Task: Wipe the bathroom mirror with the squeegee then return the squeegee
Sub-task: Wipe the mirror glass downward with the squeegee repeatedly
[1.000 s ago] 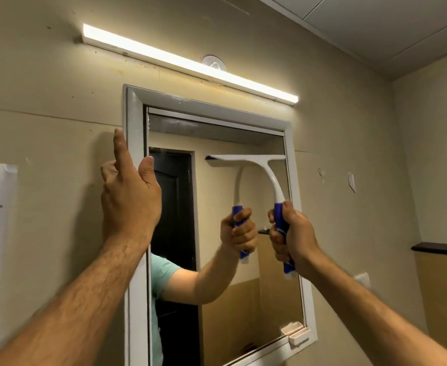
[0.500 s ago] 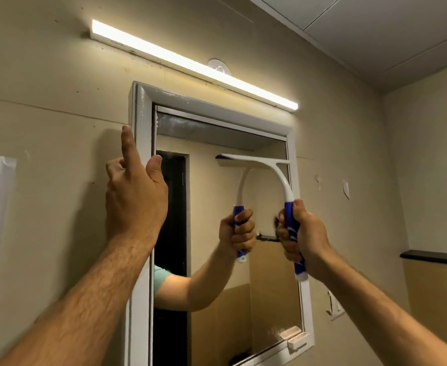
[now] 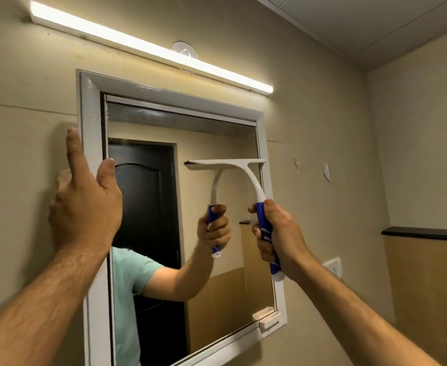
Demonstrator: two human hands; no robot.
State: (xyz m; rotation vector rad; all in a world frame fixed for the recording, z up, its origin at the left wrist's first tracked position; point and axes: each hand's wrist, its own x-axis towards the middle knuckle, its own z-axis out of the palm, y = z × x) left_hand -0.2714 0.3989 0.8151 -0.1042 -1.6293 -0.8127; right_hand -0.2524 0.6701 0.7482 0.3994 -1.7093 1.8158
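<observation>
The squeegee (image 3: 243,175), blade on the mirror (image 3: 217,281) right of centre, is gripped by the right hand (image 3: 277,233); the left hand (image 3: 85,204), fingers straight, braces the white frame (image 3: 91,128). Streaks could result if blade pressure became uneven.

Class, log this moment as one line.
right hand: grips squeegee | blade: on mirror | left hand: on frame

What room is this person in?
Most likely a bathroom. A white-framed mirror hangs on the wall under a long strip light, and the right hand holds a squeegee against the glass. The mirror also reflects a dark door.
</observation>
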